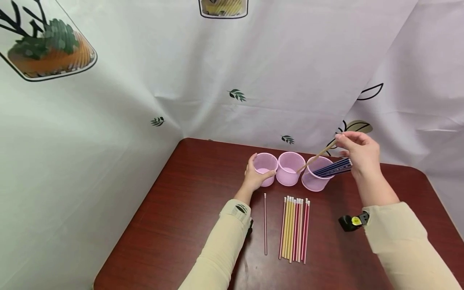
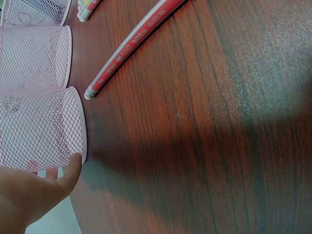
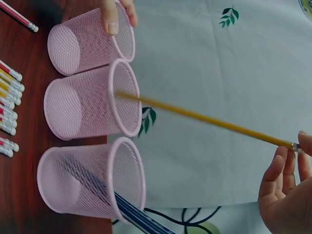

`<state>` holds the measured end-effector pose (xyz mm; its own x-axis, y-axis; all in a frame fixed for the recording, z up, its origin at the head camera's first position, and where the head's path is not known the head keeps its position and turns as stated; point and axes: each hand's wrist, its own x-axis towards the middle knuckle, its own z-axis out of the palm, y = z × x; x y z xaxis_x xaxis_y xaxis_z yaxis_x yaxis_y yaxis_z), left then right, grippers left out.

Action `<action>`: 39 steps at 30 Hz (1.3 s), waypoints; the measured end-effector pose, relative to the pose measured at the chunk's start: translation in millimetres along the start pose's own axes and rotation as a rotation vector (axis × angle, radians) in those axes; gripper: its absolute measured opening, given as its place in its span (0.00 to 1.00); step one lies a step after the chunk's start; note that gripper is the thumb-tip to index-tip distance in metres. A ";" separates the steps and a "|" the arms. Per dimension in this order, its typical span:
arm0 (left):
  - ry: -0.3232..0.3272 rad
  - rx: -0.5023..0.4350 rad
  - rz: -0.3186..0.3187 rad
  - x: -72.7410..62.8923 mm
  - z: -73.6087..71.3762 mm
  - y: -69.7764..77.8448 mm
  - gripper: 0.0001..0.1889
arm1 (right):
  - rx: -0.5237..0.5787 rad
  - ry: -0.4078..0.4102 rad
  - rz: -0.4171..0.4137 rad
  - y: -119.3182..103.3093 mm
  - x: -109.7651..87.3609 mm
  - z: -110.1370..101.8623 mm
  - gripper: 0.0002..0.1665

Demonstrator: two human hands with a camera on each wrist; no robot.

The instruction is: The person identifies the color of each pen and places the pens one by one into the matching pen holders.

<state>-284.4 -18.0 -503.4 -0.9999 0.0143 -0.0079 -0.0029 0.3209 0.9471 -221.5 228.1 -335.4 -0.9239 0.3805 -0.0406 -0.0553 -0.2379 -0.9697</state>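
Observation:
Three pink mesh pencil cups stand in a row near the table's back edge. My left hand (image 1: pixel 253 178) holds the left cup (image 1: pixel 267 181), its thumb on the near side and fingers round the far left. In my right hand (image 1: pixel 365 155) a yellow pencil (image 3: pixel 209 119) is pinched at its eraser end, above the right cup (image 1: pixel 314 183). The pencil slants down leftward, its lower end at the mouth of the middle cup (image 3: pixel 87 105). Several dark blue striped pencils (image 1: pixel 331 168) lean rightward in the right cup.
In front of the cups lies a row of yellow, red and pink-looking pencils (image 1: pixel 295 229), eraser ends toward the cups. One red pencil (image 2: pixel 131 46) lies apart, left of that row. A patterned white cloth (image 1: pixel 232 117) hangs behind and left of the table (image 1: pixel 174 233).

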 end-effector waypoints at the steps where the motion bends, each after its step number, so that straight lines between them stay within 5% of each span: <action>1: 0.000 -0.001 0.001 0.0 0.3 0.1 0.50 | 0.027 0.010 -0.001 1.6 0.4 0.6 0.09; 8: 0.002 0.000 -0.004 -0.2 0.4 -0.1 0.50 | 0.150 0.021 -0.017 25.8 3.9 3.7 0.08; 18: 0.005 0.007 0.004 -0.1 0.7 -1.7 0.51 | 0.118 -0.012 0.036 61.8 4.3 5.9 0.09; 29: 0.005 0.008 0.011 -1.6 0.5 0.4 0.50 | 0.090 -0.023 0.100 76.2 5.3 5.6 0.09; 39: 0.013 0.009 0.009 -0.7 0.6 -0.7 0.50 | -0.034 -0.014 -0.001 94.3 11.2 -2.1 0.08</action>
<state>-283.7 -17.7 -504.3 -1.0000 0.0053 0.0052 0.0067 0.3288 0.9444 -236.3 211.9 -427.8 -0.9289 0.3684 -0.0371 -0.0430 -0.2069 -0.9774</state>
